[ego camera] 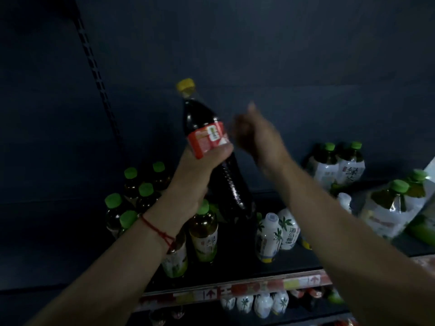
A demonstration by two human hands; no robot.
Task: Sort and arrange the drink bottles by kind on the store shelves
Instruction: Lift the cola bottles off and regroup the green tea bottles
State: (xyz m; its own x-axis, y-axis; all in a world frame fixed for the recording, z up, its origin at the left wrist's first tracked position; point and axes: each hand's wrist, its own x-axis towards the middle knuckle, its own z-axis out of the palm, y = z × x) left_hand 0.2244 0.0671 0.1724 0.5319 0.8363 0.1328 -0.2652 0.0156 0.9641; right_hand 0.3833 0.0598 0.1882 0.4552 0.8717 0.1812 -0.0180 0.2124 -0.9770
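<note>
Head view, dim light, going left to right. Far left on the dark store shelf (pixel 235 274): cluster of small amber tea bottles with green caps (pixel 141 196), standing upright, packed close together.

Left forearm comes up from bottom left, red string bracelet (pixel 156 229) on the wrist. Left hand (pixel 195 177) is wrapped around a tall dark-liquid plastic bottle with yellow cap and red-orange label (pixel 207 137), fingers curled round the body just below the label, thumb over the label's lower edge. Bottle is lifted and tilted, cap leaning up-left, base low near the shelf at the back; can't tell if the base touches the shelf.

Just right of the left wrist: one more green-capped tea bottle with a pale green label (pixel 203 234), upright.

Right arm reaches in from bottom right, extended toward the big bottle. Right hand (pixel 254 135) is motion-blurred, just beside the bottle's label; one finger seems to stick up, rest look loosely curled. Can't tell if it touches the bottle or how far it's open.

Under the right forearm: two white bottles with palm-tree print (pixel 275 234), upright, side by side. Far right: shrink-wrapped packs of green-capped tea bottles (pixel 339 165), one pack at the back, another nearer and tilted.

Shelf front carries a red and yellow price strip (pixel 259 288); more white palm-print bottles (pixel 256 303) on the shelf below.
</note>
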